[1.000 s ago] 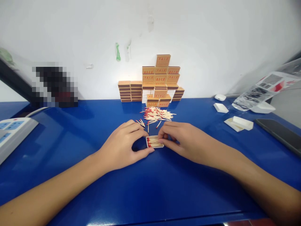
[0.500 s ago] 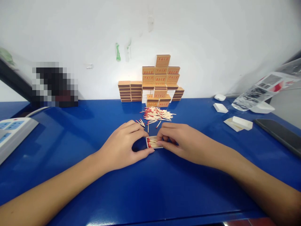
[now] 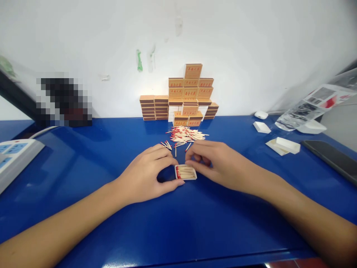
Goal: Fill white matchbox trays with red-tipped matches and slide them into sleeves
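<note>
A small white matchbox tray (image 3: 196, 178) lies on the blue table, filled with matches (image 3: 185, 172) whose red heads point left. My left hand (image 3: 152, 171) grips the tray's left end, thumb on the near side and fingers on the far side. My right hand (image 3: 214, 160) is bent over the tray's far right corner, thumb and index finger closed together. Whether anything is between those fingertips is hidden. Just beyond the hands is a loose heap of matches (image 3: 186, 134), with several stray ones beside it.
Against the wall stands a stack of matchboxes (image 3: 190, 93). To the right are empty white trays (image 3: 287, 145), a dark phone (image 3: 331, 160), a white case (image 3: 261, 115) and a plastic bottle (image 3: 295, 111). A power strip (image 3: 21, 156) lies at the left.
My right hand has lifted off the matches and moved slightly away toward the tray's far edge. The matches in the tray now lie straighter. The tray has shifted slightly nearer.
</note>
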The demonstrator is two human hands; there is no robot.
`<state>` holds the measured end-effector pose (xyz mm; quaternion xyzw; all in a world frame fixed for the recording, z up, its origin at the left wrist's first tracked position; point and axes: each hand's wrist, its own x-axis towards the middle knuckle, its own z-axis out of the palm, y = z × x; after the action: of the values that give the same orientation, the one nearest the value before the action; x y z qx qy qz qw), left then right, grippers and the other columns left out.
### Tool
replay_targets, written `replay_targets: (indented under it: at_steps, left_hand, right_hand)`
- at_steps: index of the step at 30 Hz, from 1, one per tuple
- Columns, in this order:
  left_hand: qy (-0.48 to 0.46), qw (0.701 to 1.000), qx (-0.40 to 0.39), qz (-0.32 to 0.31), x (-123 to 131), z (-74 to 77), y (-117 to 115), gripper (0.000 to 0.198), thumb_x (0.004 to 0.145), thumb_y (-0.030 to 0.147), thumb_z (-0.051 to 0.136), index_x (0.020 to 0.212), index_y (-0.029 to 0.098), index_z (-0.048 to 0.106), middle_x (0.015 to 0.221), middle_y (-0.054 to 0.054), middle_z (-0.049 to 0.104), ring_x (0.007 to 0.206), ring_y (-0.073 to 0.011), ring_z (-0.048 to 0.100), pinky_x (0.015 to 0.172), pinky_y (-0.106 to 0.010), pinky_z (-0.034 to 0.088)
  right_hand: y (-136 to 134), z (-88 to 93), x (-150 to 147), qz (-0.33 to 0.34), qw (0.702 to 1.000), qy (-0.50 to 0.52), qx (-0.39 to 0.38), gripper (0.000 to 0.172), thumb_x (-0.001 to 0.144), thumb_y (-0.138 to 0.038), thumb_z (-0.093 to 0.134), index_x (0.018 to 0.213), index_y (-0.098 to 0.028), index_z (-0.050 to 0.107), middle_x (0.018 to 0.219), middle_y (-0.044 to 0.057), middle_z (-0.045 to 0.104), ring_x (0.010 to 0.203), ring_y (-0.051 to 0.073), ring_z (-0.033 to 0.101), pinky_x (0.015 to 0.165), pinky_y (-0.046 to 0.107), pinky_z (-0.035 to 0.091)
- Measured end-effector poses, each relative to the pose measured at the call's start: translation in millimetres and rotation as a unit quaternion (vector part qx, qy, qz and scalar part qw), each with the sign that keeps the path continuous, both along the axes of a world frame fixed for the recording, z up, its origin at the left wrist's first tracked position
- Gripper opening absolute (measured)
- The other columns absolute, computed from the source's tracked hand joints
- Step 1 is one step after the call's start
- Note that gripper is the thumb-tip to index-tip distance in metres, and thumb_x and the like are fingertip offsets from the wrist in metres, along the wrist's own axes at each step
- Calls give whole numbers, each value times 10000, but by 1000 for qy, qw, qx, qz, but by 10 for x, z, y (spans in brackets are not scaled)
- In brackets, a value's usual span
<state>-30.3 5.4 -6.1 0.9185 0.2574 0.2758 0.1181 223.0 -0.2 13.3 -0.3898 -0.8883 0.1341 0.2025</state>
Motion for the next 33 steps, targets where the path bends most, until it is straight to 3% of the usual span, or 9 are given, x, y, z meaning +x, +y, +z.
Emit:
replay_targets:
  at_steps: [5, 9, 13, 20, 25, 30, 33]
  left_hand:
    - [9, 1000, -17, 7, 2, 9, -7, 252, 919, 393, 786, 1043, 177, 747, 995, -72, 732, 961, -236, 645, 921, -415, 543]
    - [14, 1000, -5, 18, 5, 23, -3, 244, 928, 400, 772, 1038, 184, 738, 1000, -71, 739, 953, -238, 642, 910, -417, 544]
    - [13, 999, 11, 38, -1, 18, 4, 244, 920, 392, 781, 1027, 178, 728, 1011, -72, 747, 935, -241, 634, 894, -424, 544]
    - [17, 998, 14, 54, -2, 0, 19, 246, 914, 382, 786, 1006, 165, 716, 998, -75, 735, 919, -247, 624, 872, -428, 537]
    - [20, 999, -13, 28, 13, 12, -24, 240, 909, 387, 786, 1015, 180, 728, 982, -70, 727, 929, -240, 630, 888, -417, 531]
    - [47, 998, -41, -20, 36, 39, -116, 268, 871, 425, 806, 992, 195, 741, 824, -26, 660, 818, -210, 623, 745, -356, 513]
    - [44, 999, -24, -11, 29, 44, -104, 251, 895, 423, 782, 998, 197, 743, 795, -19, 645, 777, -196, 610, 711, -343, 500]
  right_hand:
    - [245, -141, 163, -49, 997, -18, 55, 189, 1043, -214, 547, 1178, -199, 678, 1095, 106, 628, 931, 238, 626, 840, 377, 498]
    - [370, -207, 230, -41, 999, -11, 19, 126, 1038, -228, 545, 1004, -195, 661, 1049, 104, 601, 982, 252, 596, 879, 398, 499]
    - [323, -133, 208, -38, 999, -17, -26, 160, 1049, -255, 529, 921, -203, 608, 1001, 92, 616, 972, 249, 571, 866, 395, 487]
    - [2, 15, 25, 3, 999, -8, -48, 166, 1081, -295, 525, 979, -208, 623, 1075, 79, 624, 958, 212, 583, 849, 355, 482]
    - [5, -52, -56, -6, 1000, 11, -23, 124, 1060, -228, 549, 986, -205, 646, 1020, 66, 638, 912, 204, 603, 805, 343, 482]
    - [141, -183, -102, 11, 1000, 8, -7, 259, 1087, -192, 459, 1270, -216, 641, 1126, 103, 633, 1006, 228, 616, 867, 374, 493]
    - [164, -194, -102, 12, 1000, -5, -9, 186, 1089, -235, 492, 1070, -199, 674, 1021, 76, 630, 932, 211, 601, 818, 350, 476]
